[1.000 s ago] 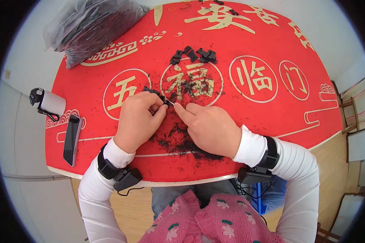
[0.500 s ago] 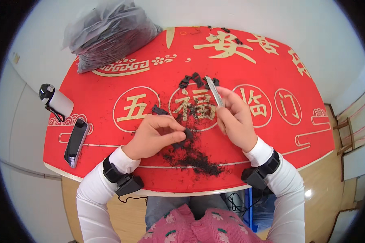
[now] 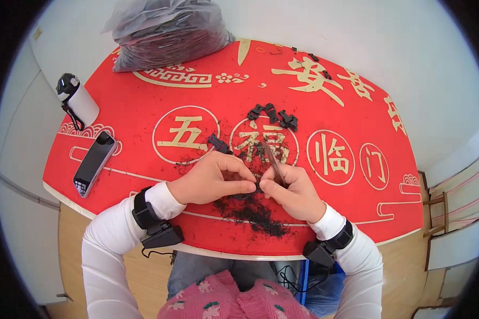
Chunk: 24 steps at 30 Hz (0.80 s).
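Right hand (image 3: 294, 195) has moved in close to left hand (image 3: 215, 178), fingers curled round knife (image 3: 273, 164); left pinches small black piece (image 3: 258, 186).

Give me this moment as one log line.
left hand: pinching small black piece | right hand: holding slim tool | black scraps: on red tabletop

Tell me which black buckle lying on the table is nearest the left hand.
The leftmost buckle, just beyond the left hand; the others lie farther away.

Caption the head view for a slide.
Left hand pinching a small black piece, right hand holding a slim knife, by black shavings on a red tablecloth.
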### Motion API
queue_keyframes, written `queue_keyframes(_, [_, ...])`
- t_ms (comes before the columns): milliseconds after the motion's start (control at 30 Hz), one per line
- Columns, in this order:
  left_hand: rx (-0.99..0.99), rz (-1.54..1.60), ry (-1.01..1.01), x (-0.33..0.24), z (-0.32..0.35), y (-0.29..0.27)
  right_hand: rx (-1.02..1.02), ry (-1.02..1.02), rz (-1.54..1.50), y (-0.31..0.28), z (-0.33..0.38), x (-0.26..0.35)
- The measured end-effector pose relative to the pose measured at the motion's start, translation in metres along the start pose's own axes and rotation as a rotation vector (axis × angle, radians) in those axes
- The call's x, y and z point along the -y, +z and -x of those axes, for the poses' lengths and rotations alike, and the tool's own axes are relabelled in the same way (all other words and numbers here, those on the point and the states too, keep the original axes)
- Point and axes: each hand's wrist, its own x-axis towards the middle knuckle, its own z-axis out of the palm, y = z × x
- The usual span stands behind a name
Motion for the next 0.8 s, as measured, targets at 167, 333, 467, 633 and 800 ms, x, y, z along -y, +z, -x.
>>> queue_keyframes(167, [-0.14, 0.25, -0.04, 0.003, -0.0029, 0.0011, -0.193, -0.011, -0.096, -0.0014, -0.0008, 0.0017])
queue_keyframes(333, [-0.172, 0.393, -0.064, -0.0008, 0.0032, -0.0027, -0.312, -0.028, -0.273, -0.0003, 0.0014, 0.0058])
queue_keyframes(467, [-0.185, 0.369, -0.026, 0.005, 0.0013, -0.0045, -0.249, -0.057, -0.283, -0.0024, 0.004, 0.0047])
queue_keyframes(633, [-0.223, 0.401, -0.045, 0.0052, 0.0012, -0.0048, -0.181, -0.071, -0.332, -0.0026, 0.0039, 0.0011])
queue_keyframes(800, [-0.25, 0.426, 0.014, 0.0019, -0.0014, -0.0008, -0.184, -0.083, -0.27, -0.0008, 0.0028, -0.0017])
